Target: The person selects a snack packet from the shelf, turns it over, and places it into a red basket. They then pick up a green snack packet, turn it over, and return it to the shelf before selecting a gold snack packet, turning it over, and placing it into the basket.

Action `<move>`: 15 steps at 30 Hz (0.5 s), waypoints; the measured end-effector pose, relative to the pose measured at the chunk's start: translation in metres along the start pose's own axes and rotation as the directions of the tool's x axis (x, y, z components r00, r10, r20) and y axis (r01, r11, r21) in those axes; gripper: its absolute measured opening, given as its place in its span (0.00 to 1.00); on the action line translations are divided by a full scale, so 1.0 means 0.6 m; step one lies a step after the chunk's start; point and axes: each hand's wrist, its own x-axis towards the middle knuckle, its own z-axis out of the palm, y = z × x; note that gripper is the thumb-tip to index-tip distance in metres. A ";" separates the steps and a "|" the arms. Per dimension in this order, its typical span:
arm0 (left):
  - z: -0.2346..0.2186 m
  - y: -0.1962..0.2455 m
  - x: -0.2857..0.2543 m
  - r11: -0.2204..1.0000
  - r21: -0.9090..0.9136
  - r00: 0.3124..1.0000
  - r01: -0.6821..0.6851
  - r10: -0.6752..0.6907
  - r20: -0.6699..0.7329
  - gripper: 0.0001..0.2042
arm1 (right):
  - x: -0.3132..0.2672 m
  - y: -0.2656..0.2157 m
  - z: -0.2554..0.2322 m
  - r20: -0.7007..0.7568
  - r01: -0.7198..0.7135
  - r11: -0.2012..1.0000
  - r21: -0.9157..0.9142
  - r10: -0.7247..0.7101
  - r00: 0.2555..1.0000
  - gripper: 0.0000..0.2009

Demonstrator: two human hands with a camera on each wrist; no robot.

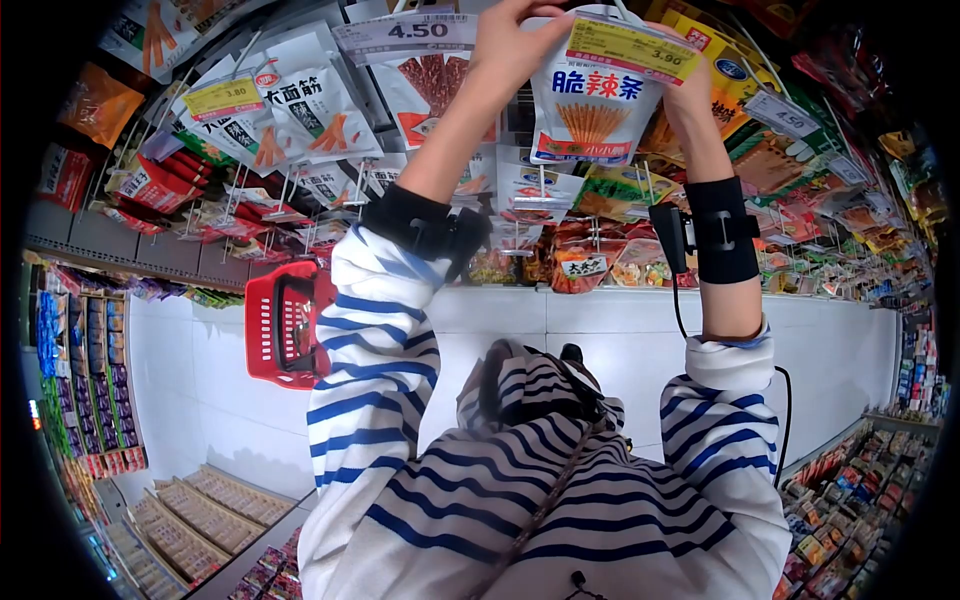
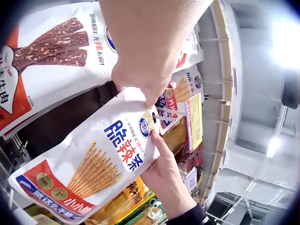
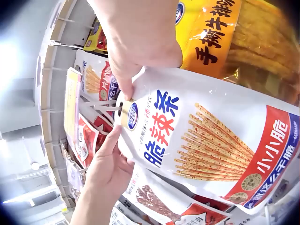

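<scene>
A white snack bag (image 1: 590, 115) with printed stick snacks hangs at the top of the head view, behind a yellow 3.90 price tag (image 1: 635, 50). My left hand (image 1: 512, 48) pinches its upper left corner; my right hand (image 1: 688, 95) pinches the upper right corner. In the left wrist view the bag (image 2: 93, 164) lies slanted between my left hand (image 2: 143, 70) and right hand (image 2: 164, 176). A metal hook (image 3: 105, 107) reaches the bag's hole in the right wrist view, between my right hand (image 3: 145, 44) and left hand (image 3: 105, 171).
Other snack packs hang beside it, white ones (image 1: 325, 100) to the left and yellow ones (image 1: 705, 75) to the right, with hooks and price tags jutting out. A red basket (image 1: 285, 325) stands on the pale floor (image 1: 190, 380) at the left. Lower shelves (image 1: 190, 520) line the aisle.
</scene>
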 end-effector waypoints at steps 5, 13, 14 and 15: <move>-0.016 -0.072 -0.056 0.984 -0.165 0.997 0.061 -0.053 0.052 0.16 | -0.019 0.036 -0.009 -0.036 -0.224 0.971 -0.084 0.222 0.974 0.13; -0.022 -0.125 -0.146 0.950 -0.117 0.951 0.290 -0.300 -0.076 0.13 | -0.117 0.086 -0.006 0.086 -0.417 0.903 0.104 0.409 0.908 0.14; -0.022 -0.129 -0.152 0.942 -0.126 0.944 0.310 -0.321 -0.081 0.12 | -0.122 0.087 -0.003 0.073 -0.422 0.898 0.126 0.416 0.906 0.14; -0.022 -0.131 -0.155 0.934 -0.136 0.936 0.329 -0.342 -0.086 0.11 | -0.125 0.087 0.000 0.062 -0.427 0.892 0.148 0.423 0.904 0.14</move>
